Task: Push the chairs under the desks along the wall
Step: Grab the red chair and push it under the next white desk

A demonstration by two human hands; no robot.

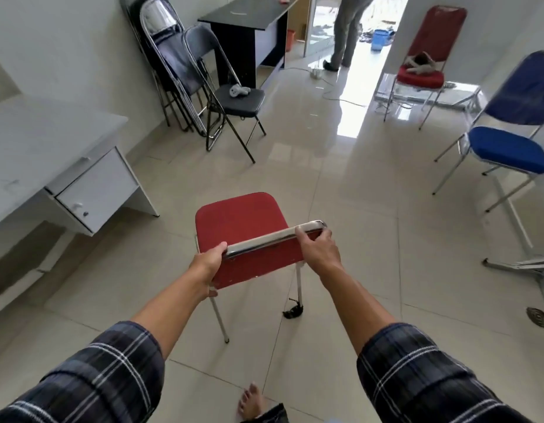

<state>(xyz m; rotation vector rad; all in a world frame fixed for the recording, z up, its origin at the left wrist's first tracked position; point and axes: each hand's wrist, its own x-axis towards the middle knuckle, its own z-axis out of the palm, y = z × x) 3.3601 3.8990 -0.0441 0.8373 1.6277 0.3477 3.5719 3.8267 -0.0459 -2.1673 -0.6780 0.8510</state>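
Observation:
A red chair (240,218) with a chrome frame stands on the tiled floor in front of me, its seat facing away. My left hand (208,264) grips the left end of its chrome top rail and my right hand (318,247) grips the right end. A white desk (50,141) with a drawer unit stands against the left wall, to the left of the chair and apart from it. A black desk (243,18) stands further along the same wall.
Folded black chairs (170,65) lean on the wall beside an unfolded black folding chair (234,102). A blue chair (508,141) and a second red chair (423,68) stand at right. A person (347,32) stands in the doorway. Cables cross the floor there.

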